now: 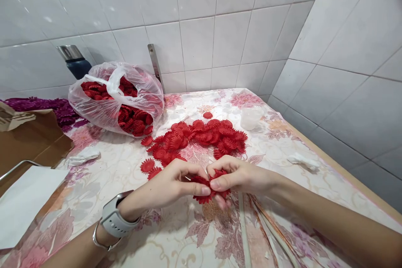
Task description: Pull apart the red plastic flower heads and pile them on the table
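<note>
My left hand (185, 179) and my right hand (230, 175) meet over the near middle of the table. Both are closed, thumbs and fingers pinching red artificial flower pieces (201, 198) with jagged petal edges. The fingers partly cover these pieces, so I cannot tell how many there are. Just beyond my hands, a loose pile of similar red flower pieces (176, 138) lies in an arc on the floral tablecloth (169, 234). One single red piece (207, 115) sits apart behind the pile. A watch with a pale strap (117, 217) is on my left wrist.
At the back left rests a clear plastic bag (94, 111) of red flower pieces, with a dark bottle (77, 65) behind it. Purple flowers (59, 111), a brown paper bag (37, 138) and white paper (28, 201) lie left. Thin strips (266, 222) lie near my right forearm. Tiled walls border the table.
</note>
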A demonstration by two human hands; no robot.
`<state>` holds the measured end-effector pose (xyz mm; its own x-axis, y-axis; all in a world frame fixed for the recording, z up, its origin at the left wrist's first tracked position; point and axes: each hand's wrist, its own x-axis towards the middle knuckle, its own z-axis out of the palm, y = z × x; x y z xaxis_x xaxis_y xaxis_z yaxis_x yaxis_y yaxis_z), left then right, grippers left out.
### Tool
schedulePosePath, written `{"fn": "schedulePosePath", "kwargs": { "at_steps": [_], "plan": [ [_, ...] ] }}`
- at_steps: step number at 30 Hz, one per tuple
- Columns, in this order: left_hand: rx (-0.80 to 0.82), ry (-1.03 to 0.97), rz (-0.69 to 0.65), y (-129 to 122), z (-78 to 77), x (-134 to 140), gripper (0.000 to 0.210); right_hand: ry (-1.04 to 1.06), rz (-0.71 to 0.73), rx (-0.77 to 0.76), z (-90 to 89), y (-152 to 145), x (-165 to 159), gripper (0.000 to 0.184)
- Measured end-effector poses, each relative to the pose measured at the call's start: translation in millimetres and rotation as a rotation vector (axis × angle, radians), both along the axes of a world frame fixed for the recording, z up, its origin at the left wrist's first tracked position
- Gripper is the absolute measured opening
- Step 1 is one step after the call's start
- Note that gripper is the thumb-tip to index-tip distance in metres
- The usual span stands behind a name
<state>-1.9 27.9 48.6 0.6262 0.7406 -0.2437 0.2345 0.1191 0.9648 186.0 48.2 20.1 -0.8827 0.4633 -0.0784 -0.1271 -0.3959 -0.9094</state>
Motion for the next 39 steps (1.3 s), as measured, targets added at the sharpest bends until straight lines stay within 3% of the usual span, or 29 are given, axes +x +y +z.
{"fn": "schedulePosePath", "kwargs": {
  "at_steps": [3, 10, 13, 16, 19, 22, 24, 27, 30, 36, 39],
  "plan": [
    [-0.080, -0.078, 0.027, 2.1, -0.6, 0.3, 0.005, 0.136, -0.022, -0.131, -11.7, -0.1, -6.0, 0.023],
    [-0.140, -0.188, 0.091, 4.3, -7.9, 3.9, 0.012, 0.202, -0.120, -0.185, -23.8, -5.3, -20.1, 0.038],
    [-0.185, -0.212, 0.061, 6.3, -8.4, 1.5, 0.017, 0.164, -0.144, -0.150, -19.0, -5.0, -18.3, 0.035],
    [-0.221, -0.113, 0.074, 9.5, -4.7, -5.9, 0.016, 0.084, -0.219, -0.075, -7.5, 7.0, -2.1, 0.027],
    [-0.175, 0.042, 0.158, 11.0, -2.0, -11.5, 0.013, -0.002, -0.421, 0.043, 3.1, 23.8, 18.5, 0.028],
    [-0.128, 0.183, 0.036, 7.0, -7.6, -8.9, 0.008, -0.157, -0.492, 0.146, 4.7, 29.4, 24.9, 0.024],
    [0.002, 0.256, -0.018, 2.1, -15.4, -4.9, 0.015, -0.262, -0.530, 0.277, 3.1, 25.6, 20.3, 0.022],
    [0.373, 0.367, -0.047, -2.7, -25.0, -0.8, 0.025, -0.415, -0.647, 0.668, 3.4, 15.9, 10.8, 0.018],
    [0.539, 0.375, 0.063, -0.9, -25.7, 0.2, 0.026, -0.465, -0.714, 1.001, 5.6, 7.4, 6.4, 0.009],
    [0.014, 0.020, 0.238, 2.7, -15.8, 4.1, 0.039, -0.257, -0.781, 1.547, -3.1, -5.1, 0.9, 0.023],
    [-0.051, -0.035, 0.312, 1.0, -13.8, 5.7, 0.024, -0.218, -0.803, 1.694, -7.6, -8.8, -2.2, 0.024]
  ]
}}
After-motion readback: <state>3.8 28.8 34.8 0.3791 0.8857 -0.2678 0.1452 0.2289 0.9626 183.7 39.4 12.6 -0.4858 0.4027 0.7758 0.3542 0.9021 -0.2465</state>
